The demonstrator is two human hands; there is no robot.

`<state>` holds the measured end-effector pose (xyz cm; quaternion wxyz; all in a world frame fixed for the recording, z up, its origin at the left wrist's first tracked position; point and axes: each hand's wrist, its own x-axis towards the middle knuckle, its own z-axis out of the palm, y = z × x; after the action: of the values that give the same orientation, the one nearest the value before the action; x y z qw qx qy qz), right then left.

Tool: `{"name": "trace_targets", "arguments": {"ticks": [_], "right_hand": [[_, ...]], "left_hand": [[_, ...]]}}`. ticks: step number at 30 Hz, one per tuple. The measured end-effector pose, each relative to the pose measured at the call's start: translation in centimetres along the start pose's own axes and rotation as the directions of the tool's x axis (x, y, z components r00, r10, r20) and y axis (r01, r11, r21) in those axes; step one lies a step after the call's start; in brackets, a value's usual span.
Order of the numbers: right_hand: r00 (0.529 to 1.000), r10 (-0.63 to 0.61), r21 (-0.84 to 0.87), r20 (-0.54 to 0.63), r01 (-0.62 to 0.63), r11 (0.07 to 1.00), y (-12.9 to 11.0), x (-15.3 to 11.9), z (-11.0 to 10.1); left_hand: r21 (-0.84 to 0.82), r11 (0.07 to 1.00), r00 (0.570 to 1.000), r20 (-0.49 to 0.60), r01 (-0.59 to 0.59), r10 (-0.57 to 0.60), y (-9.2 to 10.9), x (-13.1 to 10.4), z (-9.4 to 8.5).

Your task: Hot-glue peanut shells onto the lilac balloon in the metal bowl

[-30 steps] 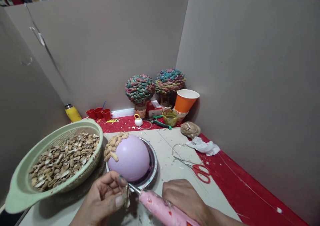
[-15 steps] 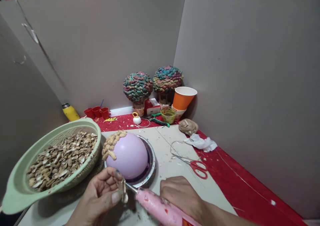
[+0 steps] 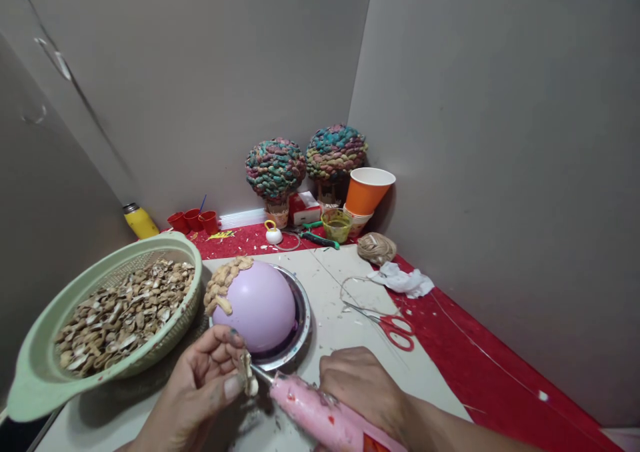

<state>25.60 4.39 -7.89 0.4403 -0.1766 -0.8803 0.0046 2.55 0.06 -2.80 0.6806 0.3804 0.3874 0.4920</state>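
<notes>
Between thumb and fingers, my left hand [image 3: 203, 382] pinches a peanut shell [image 3: 249, 375] at the bottom centre. My right hand [image 3: 357, 385] is wrapped round a pink glue gun [image 3: 320, 412], whose metal tip points left and meets or nearly meets the shell. Just beyond my hands, a lilac balloon [image 3: 263, 305] rests in a round metal bowl [image 3: 306, 319]. Peanut shells [image 3: 223, 282] cover the balloon's upper left side. To the left stands a green colander [image 3: 33, 379] holding many loose shells [image 3: 125, 312].
Red-handled scissors [image 3: 397, 332], twine [image 3: 376, 248] and a crumpled tissue [image 3: 403, 280] lie at the right. Behind are two shell-covered balls [image 3: 276, 169] on stands, an orange cup [image 3: 369, 192], pliers [image 3: 320, 241], small red cups [image 3: 193, 219] and a yellow bottle [image 3: 140, 223].
The view has shifted slightly, so the background sits a little higher. Both hands keep nearly the same pose, with the shell still at the glue gun's tip.
</notes>
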Motion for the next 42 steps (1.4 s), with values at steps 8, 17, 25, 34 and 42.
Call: {"name": "trace_targets", "arguments": {"ticks": [8, 17, 25, 34, 42], "right_hand": [[0.996, 0.04, -0.074, 0.08, -0.034, 0.997, -0.5, -0.3, -0.7], [1.0, 0.006, 0.058, 0.028, -0.008, 0.998, 0.5, -0.4, 0.0], [1.0, 0.0, 0.083, 0.022, -0.002, 0.997, 0.3, -0.7, -0.1], [0.998, -0.009, 0.034, 0.064, 0.006, 0.999, 0.5, -0.8, -0.1], [0.995, -0.02, -0.04, 0.095, 0.024, 0.999, 0.4, -0.6, -0.2]], "left_hand": [[-0.017, 1.0, 1.0, -0.008, -0.013, 0.013, 0.4, 0.1, 0.3], [-0.018, 1.0, 0.999, -0.022, -0.024, 0.023, 0.3, 0.1, 0.3], [-0.008, 0.999, 0.998, -0.049, -0.031, 0.03, 0.6, 0.1, 0.4], [-0.018, 0.999, 0.999, -0.026, -0.033, 0.033, 0.7, 0.2, 0.4], [-0.013, 0.998, 0.997, -0.045, -0.064, 0.064, 1.0, 0.0, 0.6]]}}
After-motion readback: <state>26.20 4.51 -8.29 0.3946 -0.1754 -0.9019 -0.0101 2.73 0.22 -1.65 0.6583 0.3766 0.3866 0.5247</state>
